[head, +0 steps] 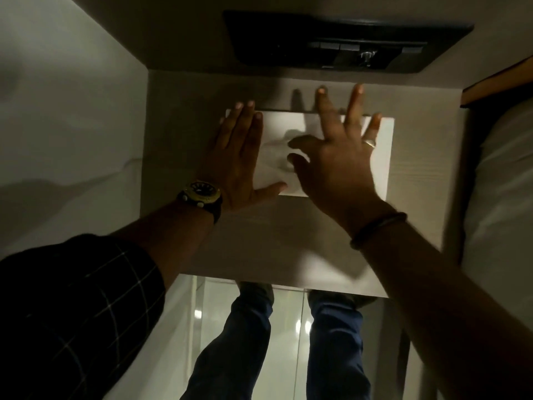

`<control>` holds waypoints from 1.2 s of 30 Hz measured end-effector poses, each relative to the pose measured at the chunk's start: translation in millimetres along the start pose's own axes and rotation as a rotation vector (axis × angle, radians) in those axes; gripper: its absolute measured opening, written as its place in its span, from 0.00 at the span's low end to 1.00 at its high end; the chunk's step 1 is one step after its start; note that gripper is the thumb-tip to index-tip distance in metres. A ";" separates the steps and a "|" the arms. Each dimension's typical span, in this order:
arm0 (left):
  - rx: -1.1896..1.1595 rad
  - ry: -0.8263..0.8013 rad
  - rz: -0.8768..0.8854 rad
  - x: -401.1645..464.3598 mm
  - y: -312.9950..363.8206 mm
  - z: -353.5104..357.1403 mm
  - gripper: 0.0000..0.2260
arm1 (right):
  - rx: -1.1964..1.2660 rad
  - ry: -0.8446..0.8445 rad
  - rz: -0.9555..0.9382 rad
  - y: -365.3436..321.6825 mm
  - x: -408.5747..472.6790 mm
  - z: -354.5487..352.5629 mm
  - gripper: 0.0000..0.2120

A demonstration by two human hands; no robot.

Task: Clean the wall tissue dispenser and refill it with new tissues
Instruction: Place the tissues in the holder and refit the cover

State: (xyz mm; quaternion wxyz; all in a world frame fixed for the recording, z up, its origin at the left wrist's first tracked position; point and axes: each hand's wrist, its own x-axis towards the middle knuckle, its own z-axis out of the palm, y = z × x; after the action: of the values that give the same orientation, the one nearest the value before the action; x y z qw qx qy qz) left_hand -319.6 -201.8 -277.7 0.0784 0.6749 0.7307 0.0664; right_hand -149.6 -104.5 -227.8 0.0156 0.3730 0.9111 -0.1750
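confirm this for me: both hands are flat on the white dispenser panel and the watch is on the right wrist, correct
Not quite. The head view shows the watch on the left wrist; the right wrist carries a dark band. Both the left hand and right hand do lie open on the white dispenser panel.

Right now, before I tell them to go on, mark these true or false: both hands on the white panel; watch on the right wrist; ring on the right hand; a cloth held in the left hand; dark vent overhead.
1. Both hands lie on the white rectangular dispenser panel: true, left hand and right hand spread flat.
2. The gold-rimmed wristwatch is on the right wrist: false, on the left.
3. The right hand wears a metal ring: true.
4. The left hand holds a cloth: false, it is open and empty.
5. A dark rectangular vent sits overhead: true.
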 end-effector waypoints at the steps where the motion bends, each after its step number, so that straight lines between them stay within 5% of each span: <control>1: 0.007 0.005 0.006 -0.5 -0.5 0.0 0.49 | -0.003 -0.045 -0.006 -8.6 6.9 2.1 0.11; 6: 0.007 -0.007 -0.012 -1.5 -0.9 -0.1 0.49 | -0.096 -0.179 0.022 -11.9 27.2 14.3 0.11; 24: -0.001 0.014 -0.005 -1.6 3.1 2.9 0.49 | -0.103 -0.157 -0.074 -7.8 35.3 21.2 0.13; 36: -0.009 0.034 -0.016 -3.1 2.8 0.5 0.49 | 0.178 -0.022 -0.068 7.4 19.2 12.0 0.07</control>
State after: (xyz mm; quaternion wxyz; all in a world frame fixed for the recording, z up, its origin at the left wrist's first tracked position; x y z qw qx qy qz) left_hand -316.5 -204.6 -277.6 0.0695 0.6674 0.7371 0.0803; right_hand -159.6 -90.7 -244.4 -0.0134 0.3397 0.9038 -0.2600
